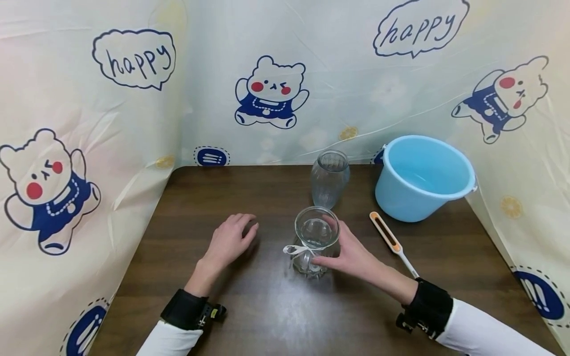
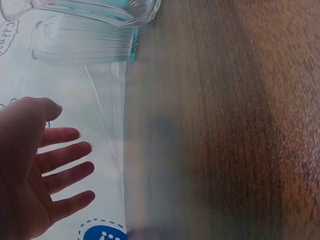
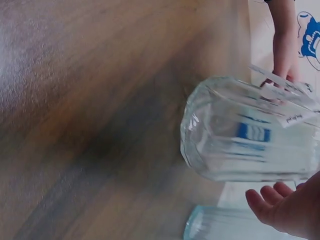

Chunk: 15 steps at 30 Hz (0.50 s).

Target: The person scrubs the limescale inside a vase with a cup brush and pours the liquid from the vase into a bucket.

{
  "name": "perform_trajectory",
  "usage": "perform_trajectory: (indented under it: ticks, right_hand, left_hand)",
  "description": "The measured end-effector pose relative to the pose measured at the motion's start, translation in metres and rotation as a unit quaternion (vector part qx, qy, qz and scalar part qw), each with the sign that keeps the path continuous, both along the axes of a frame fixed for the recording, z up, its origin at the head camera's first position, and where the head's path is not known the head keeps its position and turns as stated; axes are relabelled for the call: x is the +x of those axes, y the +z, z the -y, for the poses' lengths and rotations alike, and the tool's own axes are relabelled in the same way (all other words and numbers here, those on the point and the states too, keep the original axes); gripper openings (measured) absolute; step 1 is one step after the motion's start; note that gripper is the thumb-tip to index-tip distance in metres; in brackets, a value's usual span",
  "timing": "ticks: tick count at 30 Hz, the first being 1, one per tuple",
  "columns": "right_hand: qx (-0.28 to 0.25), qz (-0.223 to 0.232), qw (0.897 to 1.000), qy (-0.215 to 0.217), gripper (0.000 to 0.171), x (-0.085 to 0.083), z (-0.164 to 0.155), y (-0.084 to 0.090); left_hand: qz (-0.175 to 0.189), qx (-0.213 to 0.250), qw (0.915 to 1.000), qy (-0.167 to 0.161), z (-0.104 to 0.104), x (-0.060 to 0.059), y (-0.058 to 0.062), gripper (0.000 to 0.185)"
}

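Note:
A clear glass vase [image 1: 307,264] with a white ribbon bow [image 1: 295,249] at its neck is upright near the middle of the table. My right hand [image 1: 349,249] holds it from the right, thumb across the front of the neck and fingers behind the flared rim. In the right wrist view this vase [image 3: 220,132] lies sideways in the picture, with the fingertips [image 3: 257,200] along its side. My left hand [image 1: 229,240] hovers low over the table to the left, holding nothing; its fingers spread loosely in the left wrist view. Behind the bowed vase stands a ribbed bluish glass vase [image 1: 329,185].
A light blue bucket [image 1: 403,202] stands at the back right. In front of it lies a slim white stick [image 1: 408,262] with an orange slotted head, close to my right forearm. A printed cloth [image 1: 205,99] hangs around the back and sides of the dark wooden table [image 1: 200,193].

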State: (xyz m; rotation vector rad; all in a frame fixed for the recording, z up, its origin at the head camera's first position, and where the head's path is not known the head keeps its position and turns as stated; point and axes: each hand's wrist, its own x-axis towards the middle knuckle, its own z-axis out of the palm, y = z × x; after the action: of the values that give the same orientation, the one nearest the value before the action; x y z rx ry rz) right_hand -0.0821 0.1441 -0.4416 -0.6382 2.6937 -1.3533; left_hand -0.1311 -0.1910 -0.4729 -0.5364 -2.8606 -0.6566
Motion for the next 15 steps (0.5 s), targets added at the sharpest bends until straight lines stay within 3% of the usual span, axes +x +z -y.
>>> perform_trajectory:
  ticks: [9,15]
  right_hand:
    - [-0.055,0.006,0.998,-0.003,0.093,-0.004,0.009,-0.012]
    - [-0.074,-0.006,0.997,0.003,0.079,-0.007,0.012,-0.014]
  left_hand:
    - [0.003,-0.003,1.0,0.002,0.002,-0.001,0.0,0.038]
    - [0.008,-0.002,0.9999,0.006,0.004,-0.002,-0.001,0.038]
